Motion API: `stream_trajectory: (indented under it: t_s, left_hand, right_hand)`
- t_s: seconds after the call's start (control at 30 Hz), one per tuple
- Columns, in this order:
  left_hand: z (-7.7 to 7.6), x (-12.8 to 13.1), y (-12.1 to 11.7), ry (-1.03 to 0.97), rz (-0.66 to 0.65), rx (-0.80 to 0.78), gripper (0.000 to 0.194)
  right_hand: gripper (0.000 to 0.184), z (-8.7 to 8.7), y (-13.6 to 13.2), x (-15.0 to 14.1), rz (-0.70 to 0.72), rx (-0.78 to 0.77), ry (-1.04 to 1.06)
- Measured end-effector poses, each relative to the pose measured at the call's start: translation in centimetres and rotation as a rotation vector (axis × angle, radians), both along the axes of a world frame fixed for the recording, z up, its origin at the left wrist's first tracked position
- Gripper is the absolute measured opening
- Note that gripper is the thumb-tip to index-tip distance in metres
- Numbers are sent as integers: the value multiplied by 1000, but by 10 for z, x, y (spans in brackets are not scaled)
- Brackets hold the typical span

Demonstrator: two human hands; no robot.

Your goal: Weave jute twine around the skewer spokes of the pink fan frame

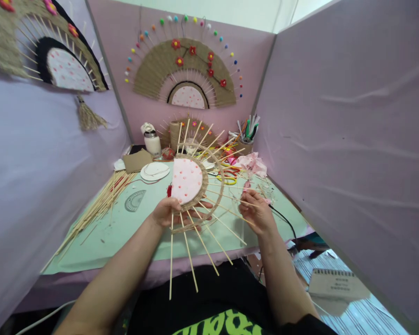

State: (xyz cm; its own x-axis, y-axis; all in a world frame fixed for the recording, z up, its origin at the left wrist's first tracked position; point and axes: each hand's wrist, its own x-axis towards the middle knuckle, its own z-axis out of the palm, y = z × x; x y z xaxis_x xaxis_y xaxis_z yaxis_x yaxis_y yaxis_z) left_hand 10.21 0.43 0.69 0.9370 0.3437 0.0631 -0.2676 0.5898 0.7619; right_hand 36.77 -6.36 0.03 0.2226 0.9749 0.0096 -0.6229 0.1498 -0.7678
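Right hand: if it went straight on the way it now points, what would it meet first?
The right hand would probably meet the thin fan sticks first, since their ends overlap its fingers in view; depth there is unclear.

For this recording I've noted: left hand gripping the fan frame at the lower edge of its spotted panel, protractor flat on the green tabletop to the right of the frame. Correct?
Not quite: the head view shows the protractor to the left of the fan frame. It does lie flat on the green tabletop, and the left hand grips the spotted panel's lower edge.
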Motion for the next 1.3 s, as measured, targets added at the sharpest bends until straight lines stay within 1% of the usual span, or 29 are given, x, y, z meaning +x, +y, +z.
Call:
stream_trajectory:
  t_s: [0.1,0.17,0.27,0.37,0.53,0.6,0.7,0.8,0.97,1.17,1.3]
  left_hand:
    - [3,4,-4,42,-45,29,74]
    - [5,6,-6,60,-68,37,72]
    - [6,8,-7,71,-90,33,71]
    - [4,6,-6,55,-107,41,69]
    - [2,-7,4,75,-94,113,67]
    - [5,-15,11,105,-104,167,68]
    - [13,-29,21,156,-127,223,65]
    - [18,-45,29,211,-84,255,65]
    - [12,-66,35,245,42,298,67]
    - [6,-78,42,212,138,331,69]
    - [7,-81,45,204,196,315,65]
  right_hand:
    - [31,2,9,-11,7,-17,137]
    - [34,4,12,-17,40,-22,189]
    - [34,5,12,-21,86,-30,155]
    - [32,6,11,-20,93,-45,136]
    - [29,6,14,-18,58,-86,185]
    - [28,5,16,-19,63,-87,164]
    - [29,2,16,-21,86,-65,122]
    - [30,-1,16,-23,84,-88,89]
    - [30,-4,12,-25,94,-95,7]
    - [29,-5,8,-23,88,-78,73]
    - [28,-3,5,-20,94,-86,91]
